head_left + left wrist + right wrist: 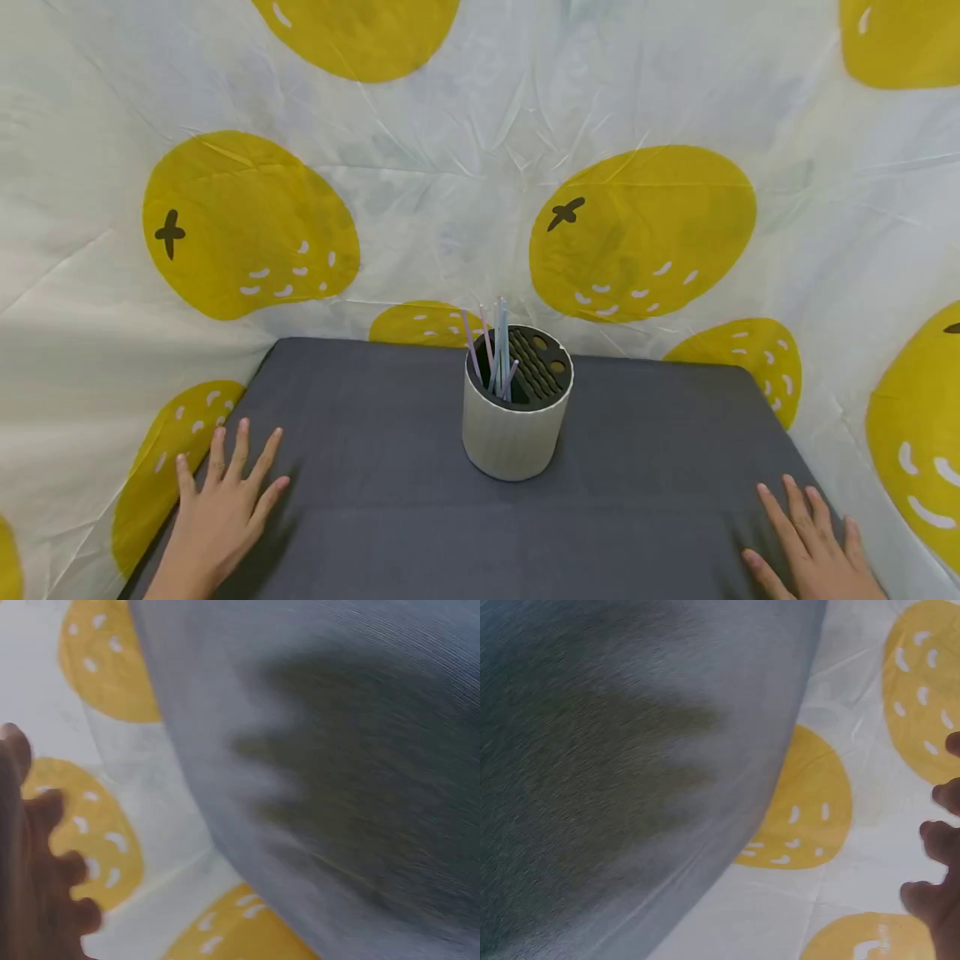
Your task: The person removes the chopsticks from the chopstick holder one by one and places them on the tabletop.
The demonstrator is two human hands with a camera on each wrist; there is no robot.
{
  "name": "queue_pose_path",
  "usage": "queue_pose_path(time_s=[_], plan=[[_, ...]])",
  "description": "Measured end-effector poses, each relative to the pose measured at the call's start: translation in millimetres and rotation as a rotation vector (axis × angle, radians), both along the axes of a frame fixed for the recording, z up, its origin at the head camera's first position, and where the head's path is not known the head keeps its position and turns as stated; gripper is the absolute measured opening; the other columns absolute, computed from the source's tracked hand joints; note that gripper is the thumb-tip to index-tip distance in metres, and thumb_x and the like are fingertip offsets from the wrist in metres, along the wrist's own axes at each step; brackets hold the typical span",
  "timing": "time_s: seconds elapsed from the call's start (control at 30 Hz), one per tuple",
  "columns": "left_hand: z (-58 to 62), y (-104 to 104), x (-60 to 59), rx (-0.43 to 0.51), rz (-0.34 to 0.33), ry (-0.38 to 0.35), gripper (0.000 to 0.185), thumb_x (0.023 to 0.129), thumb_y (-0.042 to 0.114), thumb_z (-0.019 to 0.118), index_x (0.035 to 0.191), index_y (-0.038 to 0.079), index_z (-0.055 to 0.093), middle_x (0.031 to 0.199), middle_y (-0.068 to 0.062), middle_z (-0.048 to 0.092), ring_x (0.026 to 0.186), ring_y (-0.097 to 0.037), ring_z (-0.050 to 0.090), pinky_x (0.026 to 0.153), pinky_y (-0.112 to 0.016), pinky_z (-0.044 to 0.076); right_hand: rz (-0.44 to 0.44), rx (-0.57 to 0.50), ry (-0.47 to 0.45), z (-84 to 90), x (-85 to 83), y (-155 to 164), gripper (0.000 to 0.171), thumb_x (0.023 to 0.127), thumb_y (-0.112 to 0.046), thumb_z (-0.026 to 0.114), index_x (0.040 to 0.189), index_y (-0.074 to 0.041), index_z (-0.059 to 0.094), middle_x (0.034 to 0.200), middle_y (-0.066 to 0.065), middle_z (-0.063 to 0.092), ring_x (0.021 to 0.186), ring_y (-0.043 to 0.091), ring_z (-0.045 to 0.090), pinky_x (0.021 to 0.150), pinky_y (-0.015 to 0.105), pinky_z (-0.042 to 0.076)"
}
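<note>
A white round pen holder (513,437) with a black slotted top stands upright near the middle of the dark grey table. Several thin sticks in pale blue, pink and purple, perhaps straws (501,350), lean in its left opening. Over the table's left side my left hand (221,512) has its fingers spread and holds nothing. At the lower right my right hand (817,554) is spread likewise, with nothing in it. Both hands are well apart from the holder. Each wrist view shows fingertips at its outer edge and a hand-shaped shadow on the cloth.
Dark grey cloth covers the table (360,433), whose left and right edges lie near the hands. Behind and beside it hangs a white curtain (442,217) printed with large yellow fruit. Two round holes and wavy slots mark the holder's top.
</note>
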State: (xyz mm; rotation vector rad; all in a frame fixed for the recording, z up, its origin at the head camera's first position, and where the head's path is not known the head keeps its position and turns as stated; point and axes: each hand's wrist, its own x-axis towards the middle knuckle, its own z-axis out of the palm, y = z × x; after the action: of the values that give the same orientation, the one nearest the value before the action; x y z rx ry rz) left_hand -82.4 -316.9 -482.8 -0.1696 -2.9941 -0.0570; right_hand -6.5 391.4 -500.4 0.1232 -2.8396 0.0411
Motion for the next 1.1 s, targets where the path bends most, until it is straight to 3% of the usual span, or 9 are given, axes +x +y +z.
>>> queue_pose_path(time_s=[0.13,0.27,0.4,0.5,0.57,0.67,0.73,0.93,1.1], plan=[[15.3,8.3,-1.5,0.008,0.048,-0.048,0.068,0.108,0.061,0.038,0.163,0.021,0.037,0.159,-0.029,0.043,0.145,-0.056,0.040,0.114,-0.085,0.000,0.039,-0.057,0.017,10.8,-4.1,-1.5,0.094,0.102,-0.043,0.065,0.170,-0.020,0.004,0.176,0.005,-0.009,0.157,0.005,-0.026,0.123,0.064,-0.020],[26.1,17.9,0.9,0.036,0.056,0.002,0.055,0.107,0.049,0.052,0.147,0.012,0.061,0.139,-0.027,0.065,0.126,-0.053,0.060,0.112,-0.081,0.021,0.103,-0.168,0.139,20.9,-7.2,-9.6,0.085,0.099,-0.036,0.071,0.166,-0.011,0.026,0.171,0.024,0.024,0.156,-0.008,-0.008,0.129,0.061,-0.008],[33.3,28.8,3.1,0.156,0.046,0.039,0.040,0.105,0.033,0.062,0.137,0.009,0.068,0.128,-0.023,0.072,0.113,-0.048,0.068,0.102,-0.075,0.039,0.183,-0.294,0.399,29.7,-15.4,-24.4,0.070,0.100,-0.055,0.063,0.142,0.001,0.060,0.129,0.032,0.067,0.144,-0.022,0.023,0.133,0.034,0.015],[41.4,38.3,2.0,0.287,0.070,-0.052,0.043,0.109,0.039,0.055,0.141,0.013,0.065,0.134,-0.022,0.070,0.113,-0.048,0.069,0.094,-0.069,0.049,0.228,-0.393,0.578,31.1,-24.2,-37.7,0.074,0.100,-0.064,0.058,0.123,0.005,0.072,0.113,0.020,0.077,0.131,-0.025,0.039,0.123,0.015,0.026],[47.6,45.8,0.9,0.378,0.093,-0.141,0.049,0.110,0.048,0.047,0.146,0.017,0.061,0.141,-0.020,0.066,0.118,-0.048,0.067,0.092,-0.066,0.052,0.270,-0.468,0.656,29.8,-29.9,-47.6,0.064,0.100,-0.056,0.064,0.117,0.005,0.075,0.112,0.012,0.079,0.126,-0.022,0.046,0.117,0.010,0.032],[54.0,58.0,-1.6,0.509,0.098,-0.246,0.056,0.109,0.057,0.040,0.150,0.022,0.056,0.150,-0.017,0.060,0.131,-0.047,0.060,0.097,-0.065,0.051,0.321,-0.562,0.663,29.1,-34.7,-61.8,0.049,0.101,-0.040,0.068,0.118,0.006,0.075,0.120,0.004,0.077,0.126,-0.015,0.054,0.109,0.005,0.037],[56.6,67.1,-3.2,0.604,0.083,-0.282,0.055,0.109,0.057,0.041,0.151,0.025,0.055,0.154,-0.013,0.057,0.138,-0.046,0.054,0.103,-0.066,0.048,0.362,-0.611,0.647,29.2,-37.3,-70.0,0.041,0.102,-0.030,0.070,0.119,0.008,0.074,0.120,0.008,0.077,0.124,-0.011,0.057,0.105,0.004,0.039],[60.3,94.1,-13.7,0.858,0.029,-0.315,0.052,0.107,0.059,0.044,0.151,0.032,0.053,0.157,-0.002,0.055,0.143,-0.037,0.053,0.109,-0.062,0.047,0.390,-0.692,0.547,36.1,-43.7,-90.5,0.029,0.100,-0.009,0.069,0.124,0.008,0.070,0.125,0.008,0.074,0.125,-0.006,0.061,0.104,0.005,0.040],[60.4,113.5,-25.2,1.030,-0.066,-0.312,0.050,0.108,0.051,0.049,0.153,0.029,0.051,0.156,0.001,0.055,0.149,-0.029,0.048,0.116,-0.057,0.043,0.412,-0.754,0.496,44.6,-51.5,-113.4,0.030,0.095,0.008,0.068,0.125,0.011,0.068,0.125,0.015,0.072,0.123,-0.004,0.061,0.103,0.006,0.042]])
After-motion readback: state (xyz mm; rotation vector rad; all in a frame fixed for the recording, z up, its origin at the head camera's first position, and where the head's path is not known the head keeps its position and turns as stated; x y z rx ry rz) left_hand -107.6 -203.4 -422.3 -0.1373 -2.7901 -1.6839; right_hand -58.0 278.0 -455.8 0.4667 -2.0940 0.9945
